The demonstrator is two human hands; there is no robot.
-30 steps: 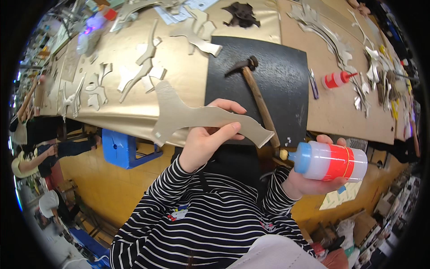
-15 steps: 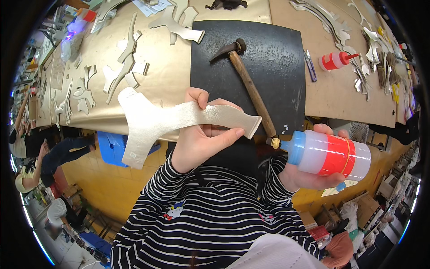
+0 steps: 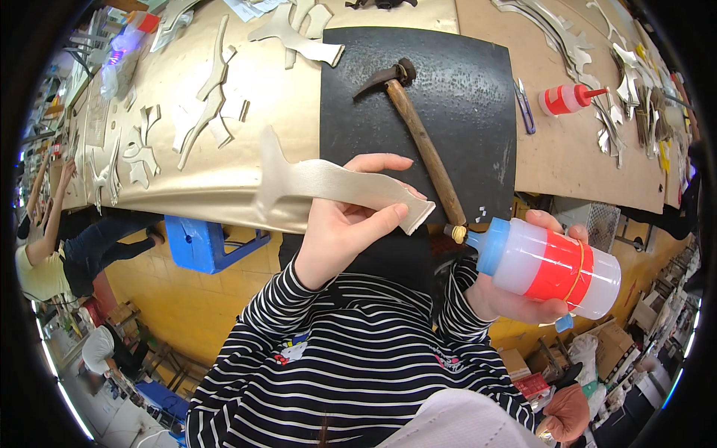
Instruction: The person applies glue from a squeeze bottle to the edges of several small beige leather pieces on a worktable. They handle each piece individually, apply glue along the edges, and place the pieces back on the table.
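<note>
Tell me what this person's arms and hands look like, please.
The left sleeve and right sleeve are long and black with thin white stripes, matching the top, and end around the wrists. The left hand and right hand are ordinary human hands, bare, with no gloves. No cables show on either arm.

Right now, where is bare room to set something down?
On the black mat, between hammer and purple tool; on the gold sheet, between the narrow pieces and the mat; on the tan board, nearer than the red-capped bottle. Crowded: the gold sheet's left part and the tan board's right side.
</note>
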